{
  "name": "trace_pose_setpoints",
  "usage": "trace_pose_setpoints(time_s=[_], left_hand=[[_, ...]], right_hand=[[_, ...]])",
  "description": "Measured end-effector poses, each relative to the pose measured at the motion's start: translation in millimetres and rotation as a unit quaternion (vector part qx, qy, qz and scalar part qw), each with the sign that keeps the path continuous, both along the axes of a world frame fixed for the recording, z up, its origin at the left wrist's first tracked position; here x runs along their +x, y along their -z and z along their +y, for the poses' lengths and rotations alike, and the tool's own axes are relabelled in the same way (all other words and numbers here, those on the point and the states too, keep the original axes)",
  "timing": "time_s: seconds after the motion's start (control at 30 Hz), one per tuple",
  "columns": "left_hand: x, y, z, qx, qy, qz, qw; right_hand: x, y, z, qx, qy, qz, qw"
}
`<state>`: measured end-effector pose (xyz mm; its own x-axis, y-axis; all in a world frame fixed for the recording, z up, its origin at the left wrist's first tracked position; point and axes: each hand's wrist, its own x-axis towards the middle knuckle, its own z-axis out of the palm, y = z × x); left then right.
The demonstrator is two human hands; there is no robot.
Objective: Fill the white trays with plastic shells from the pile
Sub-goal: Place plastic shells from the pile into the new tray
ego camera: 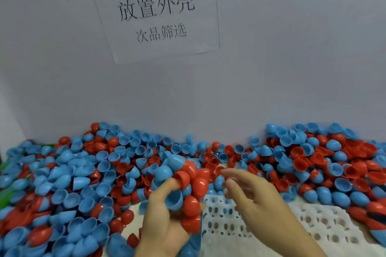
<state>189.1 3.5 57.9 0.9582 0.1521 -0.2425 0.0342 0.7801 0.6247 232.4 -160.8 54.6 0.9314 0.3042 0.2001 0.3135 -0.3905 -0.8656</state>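
A deep pile of blue and red plastic shells (87, 173) stretches across the table against the wall. My left hand (165, 221) grips a bunch of red and blue shells (188, 183), fingers curled round them, just above the pile's front. My right hand (250, 196) hovers beside the bunch with fingers loosely bent and nothing in it. Below my hands lies a white tray (271, 236) with rows of round holes, mostly bare; a few blue shells sit in holes at its far edge.
A grey wall (292, 58) rises straight behind the pile, with a paper sign (158, 14) taped to it. Something green (4, 196) shows under the shells at the left edge. Shells cover the tray's right edge.
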Motion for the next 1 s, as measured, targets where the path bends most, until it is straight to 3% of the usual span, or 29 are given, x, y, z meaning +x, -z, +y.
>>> trace_pose_setpoints(time_s=[0.2, 0.43, 0.7, 1.0], left_hand=[[2, -3, -23, 0.034, 0.096, -0.017, 0.995], [11, 1, -28, -0.013, -0.006, 0.040, 0.999], [14, 14, -25, -0.050, 0.020, 0.033, 0.998], [-2, 19, 2, 0.032, -0.009, 0.023, 0.999]], right_hand=[[1, -7, 4, 0.079, -0.022, 0.037, 0.996], [7, 0, 5, 0.153, -0.014, 0.135, 0.979], [11, 5, 0, 0.254, -0.006, 0.229, 0.940], [0, -2, 0, 0.197, -0.043, 0.228, 0.953]])
